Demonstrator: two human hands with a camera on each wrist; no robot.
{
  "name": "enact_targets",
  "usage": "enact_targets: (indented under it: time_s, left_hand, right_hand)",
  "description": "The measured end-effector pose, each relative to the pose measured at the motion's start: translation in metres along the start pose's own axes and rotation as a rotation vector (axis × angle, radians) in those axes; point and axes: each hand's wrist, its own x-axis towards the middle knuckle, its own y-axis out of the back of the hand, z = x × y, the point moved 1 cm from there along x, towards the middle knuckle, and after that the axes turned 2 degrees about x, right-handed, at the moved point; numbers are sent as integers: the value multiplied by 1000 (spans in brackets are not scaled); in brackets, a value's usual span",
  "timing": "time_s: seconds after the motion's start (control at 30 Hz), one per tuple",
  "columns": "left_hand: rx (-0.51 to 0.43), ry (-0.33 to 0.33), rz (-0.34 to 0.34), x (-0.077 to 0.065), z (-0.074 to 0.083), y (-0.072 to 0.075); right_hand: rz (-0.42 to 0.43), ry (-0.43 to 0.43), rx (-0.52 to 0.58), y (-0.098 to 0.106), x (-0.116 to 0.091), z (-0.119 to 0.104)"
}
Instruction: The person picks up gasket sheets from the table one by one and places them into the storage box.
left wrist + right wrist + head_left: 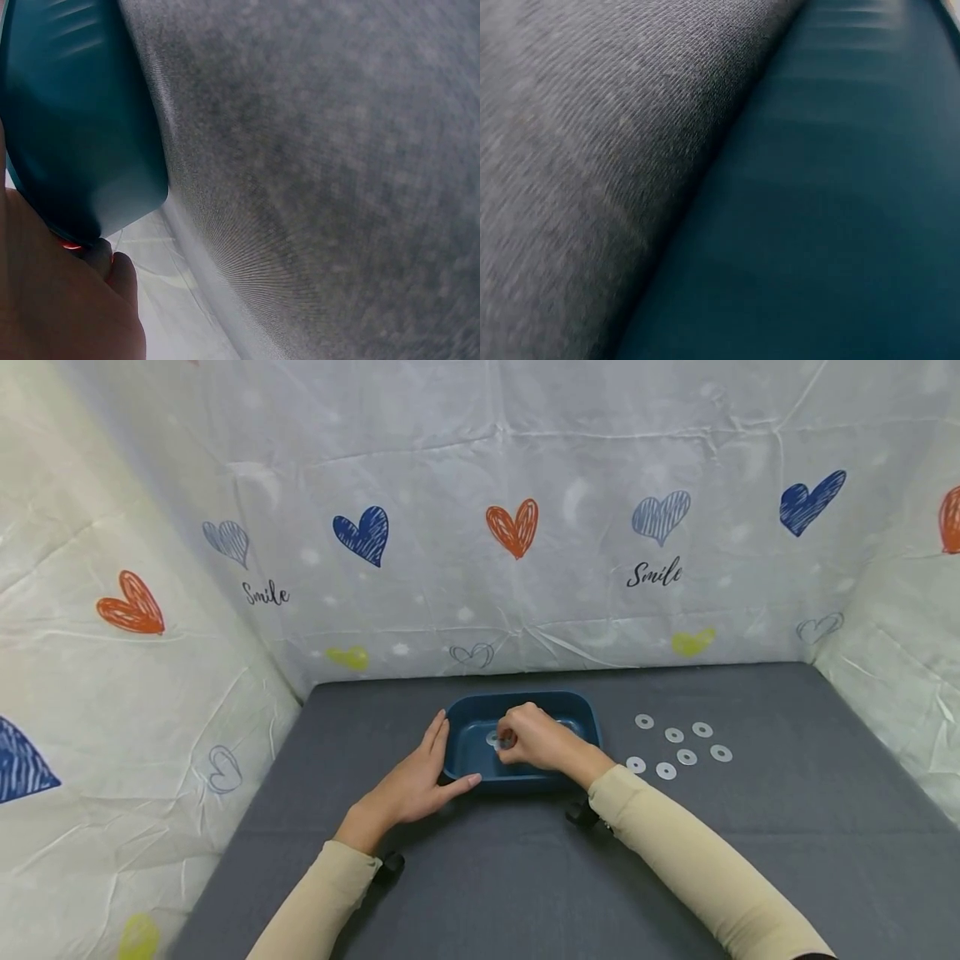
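A dark blue rectangular tray (468,768) rests on the table with its low walls upright. My left hand (408,785) lies against its left end, fingers extended along the outer wall and the thumb at the front rim. In the left wrist view, fingertips (124,277) show by the tray's corner. Over the inside of the tray, my right hand (540,739) has curled fingers and pinches a washer, mostly hidden by the fingertips. A pale ring-shaped washer (492,738) shows just left of those fingertips. The right wrist view holds only the tray's outer wall (802,210) and cloth.
Several pale flat washers (686,757) lie scattered on the grey cloth-covered table (495,877), right of the tray. White fabric (450,593) printed with hearts encloses the back and both sides.
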Motion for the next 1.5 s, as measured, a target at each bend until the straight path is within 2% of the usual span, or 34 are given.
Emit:
enact_targets:
  time_s: [0.37, 0.6, 1.17, 1.33, 1.5]
  left_hand:
    - [-4, 6, -12, 0, 1, 2]
    - [-15, 7, -1, -2, 2, 4]
    - [-14, 3, 10, 2, 2, 0]
    - [-17, -3, 0, 3, 1, -1]
    - [-6, -3, 4, 3, 1, -2]
  right_hand:
    - [-48, -35, 4, -16, 8, 6]
    - [-38, -49, 3, -22, 10, 10]
    - [-56, -38, -59, -23, 8, 12]
    - [-40, -44, -62, -22, 7, 13]
    - [9, -62, -123, -14, 0, 9]
